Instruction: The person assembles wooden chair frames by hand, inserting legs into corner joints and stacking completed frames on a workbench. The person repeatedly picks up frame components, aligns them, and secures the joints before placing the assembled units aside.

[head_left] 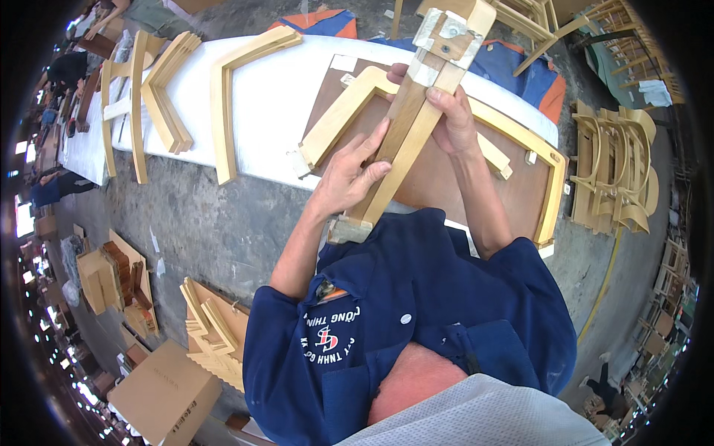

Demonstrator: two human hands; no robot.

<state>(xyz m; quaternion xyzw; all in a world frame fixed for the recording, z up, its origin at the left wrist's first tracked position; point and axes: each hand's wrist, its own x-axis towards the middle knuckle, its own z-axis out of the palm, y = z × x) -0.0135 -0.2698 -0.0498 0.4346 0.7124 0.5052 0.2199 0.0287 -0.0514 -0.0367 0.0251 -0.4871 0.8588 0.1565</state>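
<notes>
Both hands hold a long wooden piece (407,134) up in front of my chest, tilted with its top to the right. It looks like a darker bar and a paler bar side by side, with blocks wrapped in worn tape at both ends. My left hand (348,172) is closed on its lower left side, thumb and forefinger along the darker bar. My right hand (455,123) grips the right side higher up, thumb on the paler bar and fingers partly hidden behind. Beneath lie a bent pale wooden part (338,126) and a brown board (416,189) edged by a curved wooden strip (554,197).
Bent wooden parts (223,97) and stacked angled parts (165,97) lie across the white table (271,111). Curved chair parts (613,167) stand stacked at right. A cardboard box (163,394) and a pile of wooden parts (212,320) are on the lower left.
</notes>
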